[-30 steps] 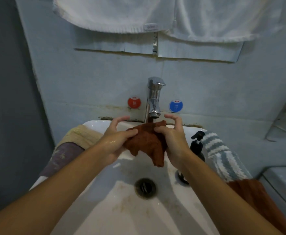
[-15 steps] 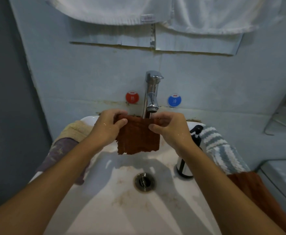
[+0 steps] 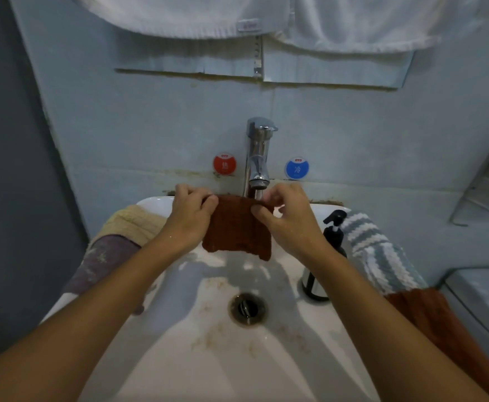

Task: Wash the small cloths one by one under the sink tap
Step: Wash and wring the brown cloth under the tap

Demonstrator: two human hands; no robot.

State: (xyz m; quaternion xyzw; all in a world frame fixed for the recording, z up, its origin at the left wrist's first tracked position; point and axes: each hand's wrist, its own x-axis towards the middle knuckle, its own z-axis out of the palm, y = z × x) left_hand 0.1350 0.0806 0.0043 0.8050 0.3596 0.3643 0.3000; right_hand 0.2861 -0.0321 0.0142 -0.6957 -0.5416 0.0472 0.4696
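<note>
- A second ago you had the rust-brown cloth bunched between your palms; now it hangs flat, spread open beneath the tap.
- Your left hand pinches its top left corner and your right hand its top right, fingers curled over the upper edge.
- The cloth sits right under the spout, over the back of the white sink.
- I judge the scrubbing is giving way to a rinse; whether water is running is hard to tell.
- The cream cloth, purple cloth and striped cloth wait on the rim.
</note>
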